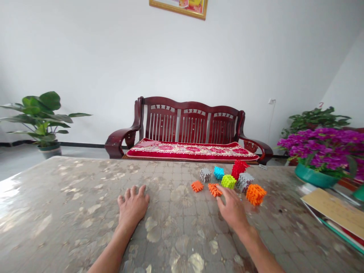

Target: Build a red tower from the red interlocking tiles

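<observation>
My left hand (133, 204) lies on the patterned tabletop (170, 220) with its fingers apart and nothing in it. My right hand (231, 206) reaches to a small orange piece (214, 190), its fingertips at the piece's right edge; whether they grip it is unclear. Left of that lies another flat orange piece (197, 186). Behind stand a grey stack (205, 175), a blue stack (218, 173) and a yellow-green stack (228, 181). Further right are a red stack (239, 169), a second grey stack (245, 181) and a larger orange stack (256, 195).
Purple flowers in a teal pot (315, 175) and papers (335, 210) occupy the table's right side. A small grey piece (262, 167) lies near the far edge. Beyond the table is a wooden bench (193, 113), with a potted plant (47, 117) to the left.
</observation>
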Motion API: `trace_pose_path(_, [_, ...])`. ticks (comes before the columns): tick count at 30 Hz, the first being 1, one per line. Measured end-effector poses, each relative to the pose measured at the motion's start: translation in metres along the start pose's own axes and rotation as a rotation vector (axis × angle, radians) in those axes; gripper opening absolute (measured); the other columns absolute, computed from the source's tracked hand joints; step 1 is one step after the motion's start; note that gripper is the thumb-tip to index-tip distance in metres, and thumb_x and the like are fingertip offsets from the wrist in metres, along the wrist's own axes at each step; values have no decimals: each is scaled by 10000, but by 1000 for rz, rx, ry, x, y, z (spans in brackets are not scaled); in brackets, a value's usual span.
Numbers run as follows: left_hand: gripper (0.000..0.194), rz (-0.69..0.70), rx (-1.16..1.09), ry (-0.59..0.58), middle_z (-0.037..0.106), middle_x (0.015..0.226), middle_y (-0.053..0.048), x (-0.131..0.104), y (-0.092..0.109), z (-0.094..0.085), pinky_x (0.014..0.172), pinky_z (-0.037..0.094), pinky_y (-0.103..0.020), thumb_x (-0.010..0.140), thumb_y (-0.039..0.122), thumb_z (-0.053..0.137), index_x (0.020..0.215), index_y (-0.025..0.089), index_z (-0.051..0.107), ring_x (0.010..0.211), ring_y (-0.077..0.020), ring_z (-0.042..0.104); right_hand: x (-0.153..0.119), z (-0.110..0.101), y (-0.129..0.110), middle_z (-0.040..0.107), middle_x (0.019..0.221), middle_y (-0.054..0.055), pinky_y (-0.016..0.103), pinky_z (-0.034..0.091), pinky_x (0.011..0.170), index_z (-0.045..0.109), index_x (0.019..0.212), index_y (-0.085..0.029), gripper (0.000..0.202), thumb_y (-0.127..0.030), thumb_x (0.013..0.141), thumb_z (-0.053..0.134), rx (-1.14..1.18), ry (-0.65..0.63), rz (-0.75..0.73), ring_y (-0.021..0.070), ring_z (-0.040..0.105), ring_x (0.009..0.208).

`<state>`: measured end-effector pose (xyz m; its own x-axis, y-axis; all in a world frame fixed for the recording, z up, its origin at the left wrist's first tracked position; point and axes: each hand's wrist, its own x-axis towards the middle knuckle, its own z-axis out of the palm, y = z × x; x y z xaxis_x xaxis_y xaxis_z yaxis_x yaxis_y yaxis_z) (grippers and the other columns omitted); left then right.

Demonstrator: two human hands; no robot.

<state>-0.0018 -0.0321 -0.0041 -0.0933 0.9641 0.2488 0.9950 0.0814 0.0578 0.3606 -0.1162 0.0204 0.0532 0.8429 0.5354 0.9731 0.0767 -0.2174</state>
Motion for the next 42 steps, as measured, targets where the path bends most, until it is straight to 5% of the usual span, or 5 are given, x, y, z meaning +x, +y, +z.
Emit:
trace_pose_path(3, [509,-5,3,7,525,1393,-156,0,0,0,1041,275,-533,922,367,336,1373,244,538,1296,-333,422,2,18,-37,599,1340,79,362,391,1090,547,1341,-198,497,-159,854,450,67,-144,-93,213,526,1246])
trace_pose_path(9, [505,-13,-6,3,523,1397,-147,0,0,2,1052,266,-531,923,362,340,1375,250,536,1305,-332,414,36,45,-79,480,1456,150,400,358,1078,533,1352,-181,448,-215,911,461,-171,-259,-84,272,468,1295])
trace_pose_path(17, [503,-16,-9,-2,517,1407,-148,0,1,0,1058,261,-532,926,357,341,1375,253,541,1308,-330,416,69,54,-101,636,1177,163,391,418,870,660,1110,-171,325,-109,907,414,-278,-438,-1,276,579,1088])
trace_pose_path(29, [500,-13,-22,-1,517,1406,-150,1,-1,3,1062,247,-539,931,361,339,1377,251,537,1313,-330,403,31,35,-88,650,1108,90,391,400,901,677,1056,-240,249,-214,870,512,-174,-361,-39,278,524,1086])
trace_pose_path(42, [514,-4,-27,-4,517,1401,-159,1,-1,2,1045,266,-538,931,367,336,1387,240,535,1312,-337,401,-19,3,-25,644,1195,95,384,413,937,609,1228,-227,393,-234,841,546,-200,-177,114,280,558,1087])
